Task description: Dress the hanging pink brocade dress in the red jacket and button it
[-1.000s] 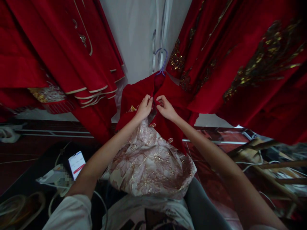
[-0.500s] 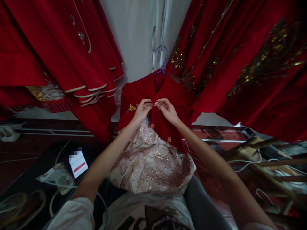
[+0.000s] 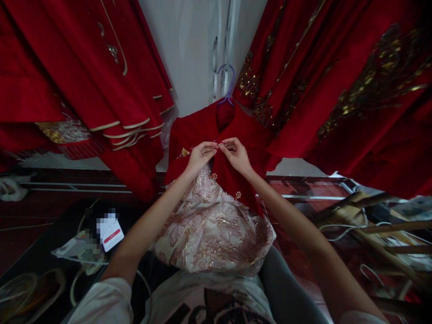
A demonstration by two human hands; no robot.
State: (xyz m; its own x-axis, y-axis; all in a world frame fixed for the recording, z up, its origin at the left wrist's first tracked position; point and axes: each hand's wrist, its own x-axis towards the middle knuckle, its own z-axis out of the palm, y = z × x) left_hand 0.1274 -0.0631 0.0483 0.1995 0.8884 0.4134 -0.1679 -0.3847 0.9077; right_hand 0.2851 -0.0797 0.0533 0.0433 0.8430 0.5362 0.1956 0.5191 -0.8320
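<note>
A small red jacket (image 3: pixel 192 132) hangs on a pale purple hanger (image 3: pixel 227 85) straight ahead of me. My left hand (image 3: pixel 198 157) pinches its left front edge and my right hand (image 3: pixel 236 155) pinches the right front edge, fingertips meeting at a small jewelled button (image 3: pixel 219 146) near the collar. More such buttons (image 3: pixel 238 195) run down the right flap. A pink and gold brocade skirt (image 3: pixel 212 231) spills from under the jacket onto my lap.
Long red embroidered garments hang at the left (image 3: pixel 77 76) and right (image 3: pixel 340 85), with a white wall (image 3: pixel 192 49) between them. A phone with a lit screen (image 3: pixel 110 231) and white cables lie at lower left. Wooden pieces (image 3: pixel 378 229) and wires sit at the right.
Both hands have shifted slightly down the jacket front and drawn closer, so the fingertips now meet at the button. The view has hardly moved.
</note>
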